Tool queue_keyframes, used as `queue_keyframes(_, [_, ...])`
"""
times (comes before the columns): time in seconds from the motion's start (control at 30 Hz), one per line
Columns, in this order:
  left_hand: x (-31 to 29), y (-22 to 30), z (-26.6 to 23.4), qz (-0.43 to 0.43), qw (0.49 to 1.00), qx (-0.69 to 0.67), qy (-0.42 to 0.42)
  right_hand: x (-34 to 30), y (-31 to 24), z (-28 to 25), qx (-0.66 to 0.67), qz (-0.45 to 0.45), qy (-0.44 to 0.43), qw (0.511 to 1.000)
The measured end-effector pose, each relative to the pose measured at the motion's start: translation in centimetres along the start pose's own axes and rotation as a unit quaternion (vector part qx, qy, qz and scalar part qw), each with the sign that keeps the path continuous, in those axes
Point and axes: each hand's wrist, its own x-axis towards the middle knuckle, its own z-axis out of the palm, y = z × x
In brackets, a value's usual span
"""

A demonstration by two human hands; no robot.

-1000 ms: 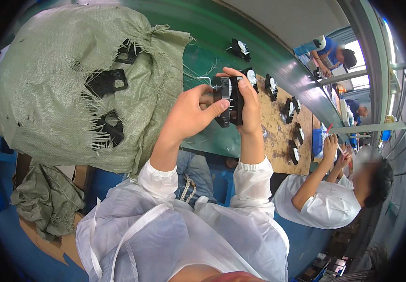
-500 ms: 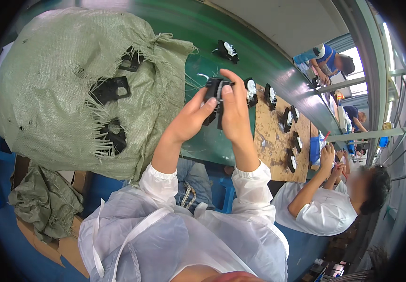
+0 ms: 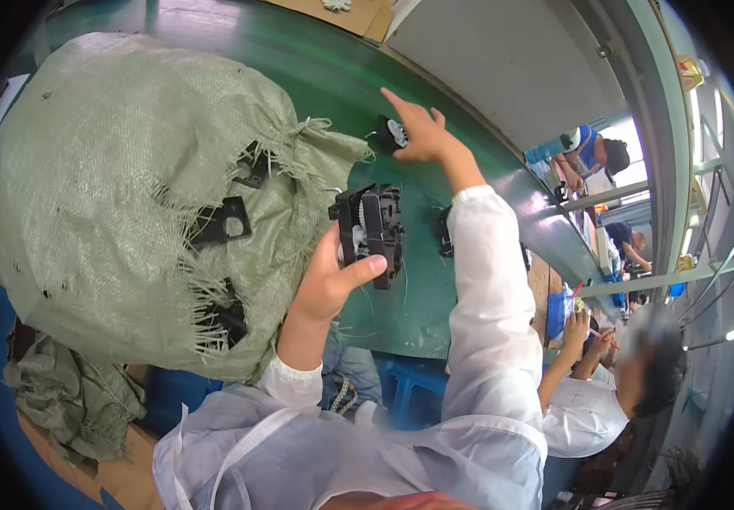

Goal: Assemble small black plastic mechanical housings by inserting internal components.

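My left hand [image 3: 326,279] is closed round the lower end of a black plastic gear assembly [image 3: 377,229], held up over the green tabletop. A toothed wheel and a pale part show in its middle. Farther out, my right hand [image 3: 428,134] reaches across the table with fingers apart and nothing visible in them. Just left of its palm lies a black-and-white assembly [image 3: 392,133], partly covered by the hand; I cannot tell if they touch. Another dark assembly [image 3: 445,231] is mostly hidden behind my right sleeve.
A big green woven sack [image 3: 129,195] with torn holes fills the left; black plastic parts [image 3: 221,223] poke out. A crumpled sack [image 3: 78,399] lies below it. At right, a co-worker in white [image 3: 592,408] works beside a blue bin [image 3: 556,314]. A blue stool [image 3: 418,378] stands under the table.
My right hand has left the gear assembly and moved outward to the part on the far table. The left hand alone keeps the assembly, now lower in view. The view has shifted.
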Motion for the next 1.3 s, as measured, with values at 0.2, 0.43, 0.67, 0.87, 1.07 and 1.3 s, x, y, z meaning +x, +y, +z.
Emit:
queue_keyframes(0.2, [0.1,-0.1,0.7,-0.002,0.999,-0.042,0.021,3.1,2.2,1.5,0.066,-0.017,-0.014,0.998])
queue_keyframes(0.43, [0.5,-0.4,1.4,0.011,0.99,0.132,0.054,-6.3,0.7,-3.3,0.079,0.093,0.056,0.991])
queue_keyframes(0.67, [0.1,-1.5,2.2,0.075,0.959,0.271,0.038,-23.2,-3.1,-0.9,0.09,0.194,0.002,0.977])
queue_keyframes(0.87, [-0.7,-2.3,4.5,0.059,0.965,0.257,-0.001,-27.5,-5.0,4.0,0.052,0.239,-0.016,0.969])
queue_keyframes(1.07, [-1.0,-2.9,5.6,0.048,0.959,0.273,-0.05,-28.1,-8.7,0.5,0.16,0.148,0.157,0.963])
queue_keyframes(1.3, [-1.8,-2.9,5.7,0.002,0.97,0.217,-0.108,-28.1,-10.1,1.3,0.636,0.082,0.161,0.75])
